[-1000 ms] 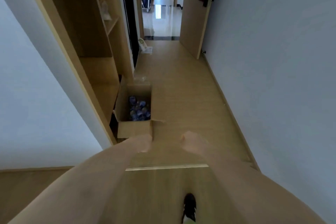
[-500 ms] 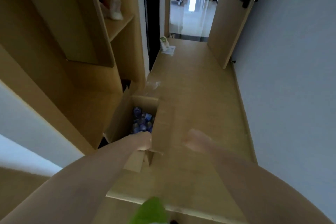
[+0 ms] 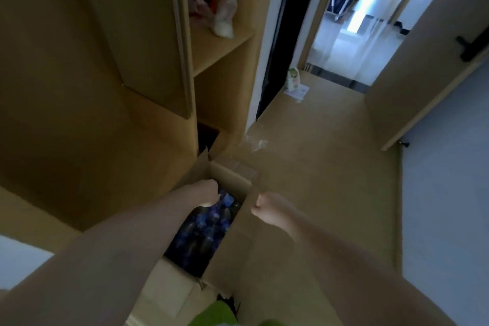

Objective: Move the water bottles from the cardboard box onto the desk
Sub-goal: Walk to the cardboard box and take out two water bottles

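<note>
An open cardboard box [image 3: 234,249] stands on the wooden floor beside a wardrobe. Several water bottles [image 3: 209,225] with blue labels and caps lie inside it, dark and blurred. My left hand [image 3: 206,192] reaches down into the far end of the box and rests on the bottles. Its fingers curl downward out of sight, so a grip on a bottle cannot be made out. My right hand [image 3: 267,206] is curled into a fist at the edge of the box's right flap. The desk is not in view.
A wooden wardrobe [image 3: 127,61] with open shelves rises on the left, with a white bag [image 3: 225,18] on one shelf. A wooden floor [image 3: 317,167] runs ahead to an open door [image 3: 423,66], with a small carton and paper [image 3: 295,82] on it. A grey wall is on the right.
I have come closer and leaned over the box. My left hand went from above the near flap down into the box onto the bottles. My right hand curled shut by the right flap.
</note>
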`<state>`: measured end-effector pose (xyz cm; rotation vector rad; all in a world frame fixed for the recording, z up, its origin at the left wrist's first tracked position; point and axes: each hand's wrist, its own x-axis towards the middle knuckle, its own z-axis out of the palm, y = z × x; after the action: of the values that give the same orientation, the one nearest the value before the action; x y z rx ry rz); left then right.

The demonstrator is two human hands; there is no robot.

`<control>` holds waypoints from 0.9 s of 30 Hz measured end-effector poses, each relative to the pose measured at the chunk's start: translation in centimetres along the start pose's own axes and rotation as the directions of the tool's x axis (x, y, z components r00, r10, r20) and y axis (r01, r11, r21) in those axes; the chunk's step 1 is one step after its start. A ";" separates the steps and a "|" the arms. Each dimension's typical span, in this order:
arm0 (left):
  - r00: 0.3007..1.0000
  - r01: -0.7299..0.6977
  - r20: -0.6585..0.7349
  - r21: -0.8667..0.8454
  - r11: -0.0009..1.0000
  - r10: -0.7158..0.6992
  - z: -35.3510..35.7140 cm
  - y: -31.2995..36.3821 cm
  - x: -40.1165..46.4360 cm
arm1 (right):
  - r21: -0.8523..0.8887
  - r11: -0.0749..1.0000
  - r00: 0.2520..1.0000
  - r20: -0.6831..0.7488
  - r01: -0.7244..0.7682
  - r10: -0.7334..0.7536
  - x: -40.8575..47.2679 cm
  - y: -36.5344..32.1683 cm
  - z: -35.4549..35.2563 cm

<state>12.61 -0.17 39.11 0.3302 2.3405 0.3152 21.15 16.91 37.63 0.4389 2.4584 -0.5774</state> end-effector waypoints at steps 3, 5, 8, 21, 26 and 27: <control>0.998 0.068 -0.001 -0.083 0.994 -0.068 -1.9 -0.2 1.3 | -0.047 0.998 0.997 0.061 0.039 -0.036 3.9 -0.9 -1.7; 0.992 0.113 -0.030 -0.181 0.977 -0.120 -3.1 -1.2 2.9 | -0.090 0.993 0.993 0.104 0.073 -0.063 6.8 -1.9 -2.7; 0.968 0.224 -0.030 -0.335 0.915 -0.248 -3.2 -3.3 5.3 | -0.195 0.963 0.971 0.188 0.185 -0.149 12.0 -3.6 -2.8; 0.696 0.518 0.179 -0.796 0.313 -0.695 1.5 -5.9 13.6 | -0.413 0.686 0.749 0.593 0.599 -0.297 28.7 -5.2 -2.0; 0.605 0.514 0.316 -0.856 0.057 -0.731 7.2 -6.6 19.5 | -0.456 0.626 0.725 0.632 0.633 -0.274 35.4 -2.3 1.4; 0.598 0.513 0.341 -0.858 0.019 -0.725 8.6 -6.8 20.8 | -0.455 0.622 0.718 0.645 0.638 -0.264 36.8 -2.1 2.7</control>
<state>3.24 1.31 17.59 -1.3882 1.7817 1.1589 -7.35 20.39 14.41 -0.6238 2.0164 0.0349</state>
